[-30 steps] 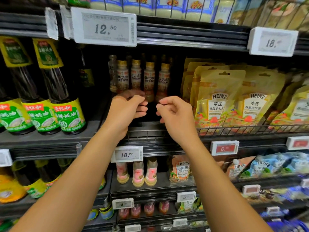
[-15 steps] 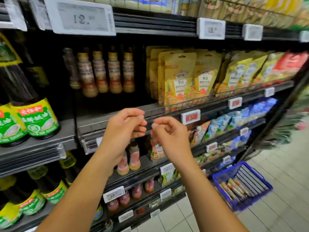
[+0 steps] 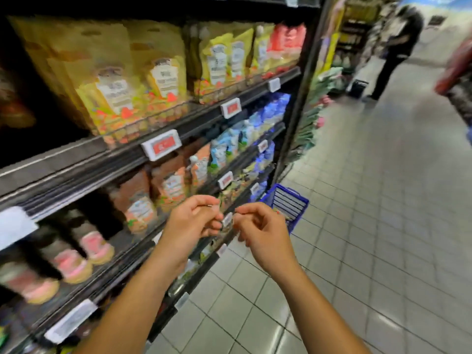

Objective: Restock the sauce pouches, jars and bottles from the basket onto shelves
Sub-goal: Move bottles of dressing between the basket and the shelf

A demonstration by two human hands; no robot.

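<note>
Two hands in view. The left hand [image 3: 192, 223] and right hand [image 3: 260, 232], both just short of the one blue basket [image 3: 293, 194], have their fingers curled in, grasping nothing. The basket stands on the floor. Three pink-based bottles [image 3: 74, 264] are shelved well left of it. Yellow pouches [image 3: 115, 80] sit above and are too blurred to count.

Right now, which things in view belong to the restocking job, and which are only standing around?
Job: basket on the floor by the shelves; left hand and right hand, both curled, holding nothing visible.

Not the job: price tags; yellow pouches, already shelved; person down the aisle.
</note>
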